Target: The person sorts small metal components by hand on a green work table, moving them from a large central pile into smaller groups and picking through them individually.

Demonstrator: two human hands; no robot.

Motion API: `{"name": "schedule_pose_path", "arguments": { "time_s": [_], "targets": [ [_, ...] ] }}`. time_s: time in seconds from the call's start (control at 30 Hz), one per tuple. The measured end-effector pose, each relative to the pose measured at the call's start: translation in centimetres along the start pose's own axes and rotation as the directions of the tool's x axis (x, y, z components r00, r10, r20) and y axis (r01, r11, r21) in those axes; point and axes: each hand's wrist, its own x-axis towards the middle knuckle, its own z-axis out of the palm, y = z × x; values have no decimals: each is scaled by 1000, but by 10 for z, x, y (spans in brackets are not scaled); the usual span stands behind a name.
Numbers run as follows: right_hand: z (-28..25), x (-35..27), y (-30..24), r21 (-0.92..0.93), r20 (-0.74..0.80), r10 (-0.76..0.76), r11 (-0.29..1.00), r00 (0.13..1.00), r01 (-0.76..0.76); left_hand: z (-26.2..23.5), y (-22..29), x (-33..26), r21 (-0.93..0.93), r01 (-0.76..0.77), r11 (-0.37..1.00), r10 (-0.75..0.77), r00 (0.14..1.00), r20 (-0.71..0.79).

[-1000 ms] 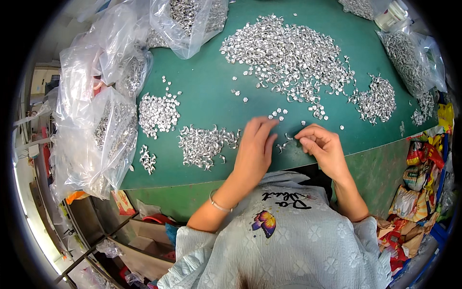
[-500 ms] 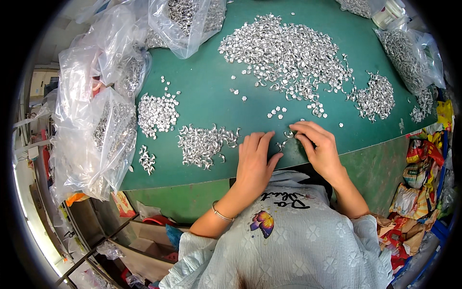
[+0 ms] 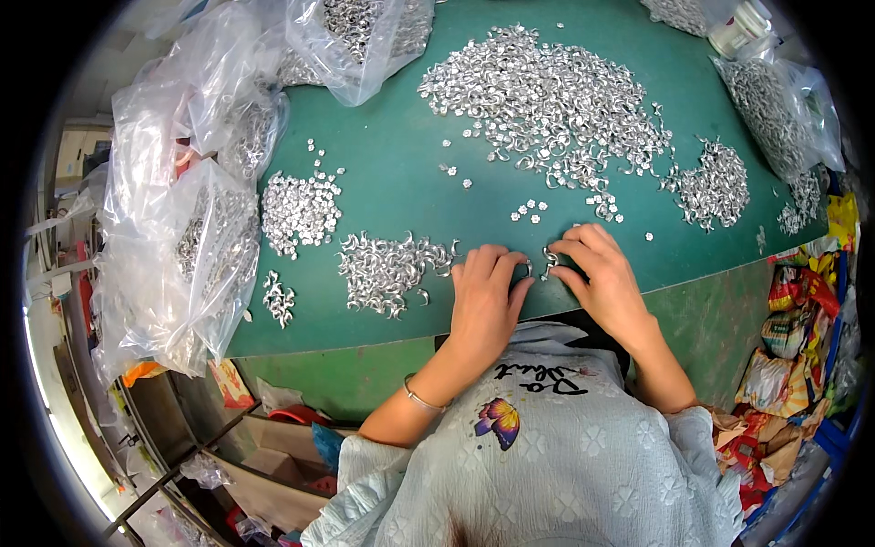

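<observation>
My left hand is closed in a pinch at the near part of the green table, with a small curved silver metal piece at its thumb and fingertips. Just to the right, my right hand has thumb and forefinger pinched around curved silver metal pieces; how many is too small to tell. The two sets of fingertips face each other, a narrow gap apart. Left of my left hand lies a pile of similar curved pieces. A few flower-shaped silver pieces lie just beyond my fingers.
A large mixed heap of silver pieces covers the far middle of the green table. Smaller piles sit left and right. Clear plastic bags of parts line the left edge, with another bag and white jar at right.
Both hands have closed their fingers around small curved pieces that lay on the table between them. My right hand has shifted slightly nearer and its thumb has come up to the forefinger.
</observation>
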Motion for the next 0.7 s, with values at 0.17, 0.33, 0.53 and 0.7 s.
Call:
{"name": "schedule_pose_path", "arguments": {
  "time_s": [0.17,0.33,0.53,0.7],
  "targets": [
    [1,3,-14,37,-27,-21,999,999,22,-9,-2,-3,70,31,997,-26,997,-74],
    [16,-7,0,-20,-59,-144,990,988,143,-25,-13,-3,286,56,957,-13,989,-149],
    [-14,-41,38,-204,-280,-131,976,951,75,-28,-24,-12,321,111,940,-67,987,-143],
    [-43,-61,75,-276,-457,-15,953,889,-126,-23,-15,-4,327,33,945,-20,999,-41]
  ]
}}
